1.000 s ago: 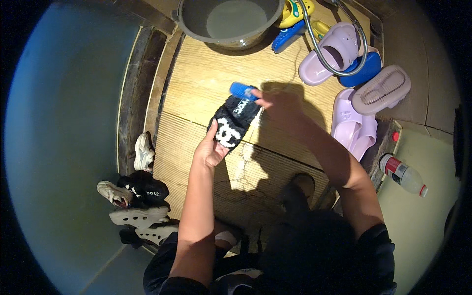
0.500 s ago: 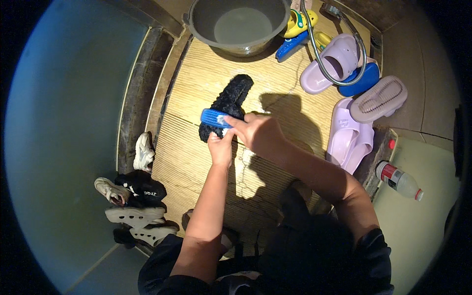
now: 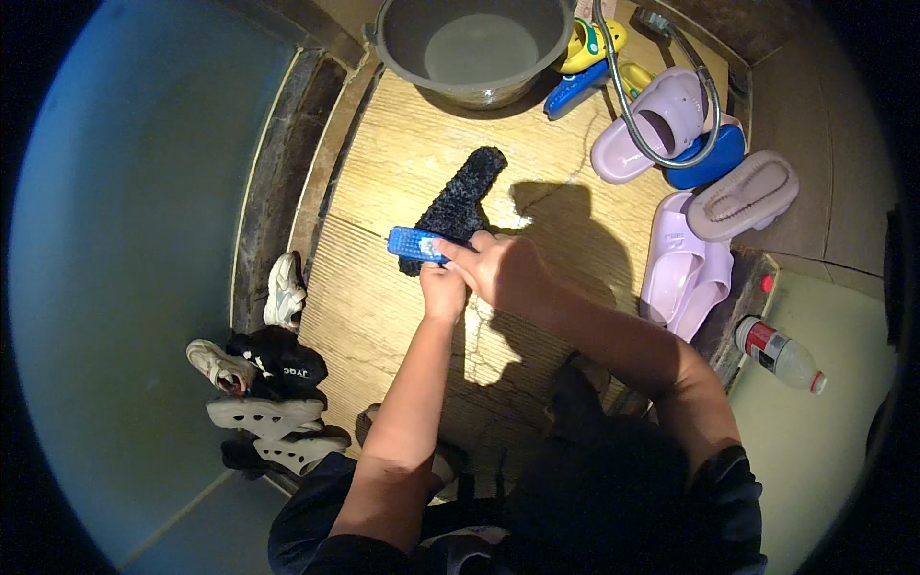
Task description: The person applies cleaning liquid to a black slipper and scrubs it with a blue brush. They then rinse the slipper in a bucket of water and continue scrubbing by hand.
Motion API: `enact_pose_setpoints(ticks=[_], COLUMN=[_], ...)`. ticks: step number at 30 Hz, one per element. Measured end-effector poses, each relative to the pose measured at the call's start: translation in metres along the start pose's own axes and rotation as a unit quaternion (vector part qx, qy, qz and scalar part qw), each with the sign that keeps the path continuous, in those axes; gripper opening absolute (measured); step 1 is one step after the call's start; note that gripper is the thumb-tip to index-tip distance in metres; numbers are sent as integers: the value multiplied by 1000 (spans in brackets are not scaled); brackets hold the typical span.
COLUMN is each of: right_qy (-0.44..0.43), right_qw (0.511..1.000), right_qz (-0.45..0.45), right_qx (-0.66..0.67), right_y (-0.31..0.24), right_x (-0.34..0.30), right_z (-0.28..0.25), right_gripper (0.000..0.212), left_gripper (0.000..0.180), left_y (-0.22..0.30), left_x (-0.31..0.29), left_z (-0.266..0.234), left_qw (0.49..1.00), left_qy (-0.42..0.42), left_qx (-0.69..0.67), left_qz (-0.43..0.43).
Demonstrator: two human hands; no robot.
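Several slides (image 3: 678, 235), basin (image 3: 484, 82) nearby; left hand (image 3: 444, 291) grips black slipper (image 3: 454, 208); right hand (image 3: 500, 268) holds blue brush (image 3: 412, 243) across it.

The blue brush (image 3: 410, 243) partly hides the furry slipper (image 3: 455, 206); the top edge crops the basin (image 3: 479, 96).

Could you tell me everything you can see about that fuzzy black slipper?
The fuzzy black slipper looks covered in tufted, furry fabric. It is tilted, with its narrow far end pointing away and slightly right; a bulge nearer the hands looks like its strap. The left hand holds its near end, while the blue brush in the right hand lies across that part, partly hiding it. Whether it is wet, I can't tell.
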State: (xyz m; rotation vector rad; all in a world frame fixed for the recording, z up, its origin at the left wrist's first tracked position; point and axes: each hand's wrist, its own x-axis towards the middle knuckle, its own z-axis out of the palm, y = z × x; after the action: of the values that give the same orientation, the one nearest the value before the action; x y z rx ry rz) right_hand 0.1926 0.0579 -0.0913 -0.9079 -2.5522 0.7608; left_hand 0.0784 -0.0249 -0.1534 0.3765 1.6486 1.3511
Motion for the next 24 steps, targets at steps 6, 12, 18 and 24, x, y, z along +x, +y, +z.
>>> enact_pose_setpoints(ticks=[6,12,18,24], right_qy=[26,-61,-92,75], right_qw=[907,986,983,903], right_qz=[371,151,98,330], right_qx=[195,-22,124,266], right_y=[120,50,2,82], right_x=[20,20,21,43], right_z=[-43,-30,3,-43], right_gripper=[20,31,42,25], left_gripper=[18,27,25,19], left_y=[-3,19,11,21], left_x=[12,12,23,18], left_z=[-1,-10,-23,-17], left_qw=[996,990,998,992], left_qy=[7,58,23,31], left_qx=[92,125,60,122], left_qz=[-18,-34,-21,-32])
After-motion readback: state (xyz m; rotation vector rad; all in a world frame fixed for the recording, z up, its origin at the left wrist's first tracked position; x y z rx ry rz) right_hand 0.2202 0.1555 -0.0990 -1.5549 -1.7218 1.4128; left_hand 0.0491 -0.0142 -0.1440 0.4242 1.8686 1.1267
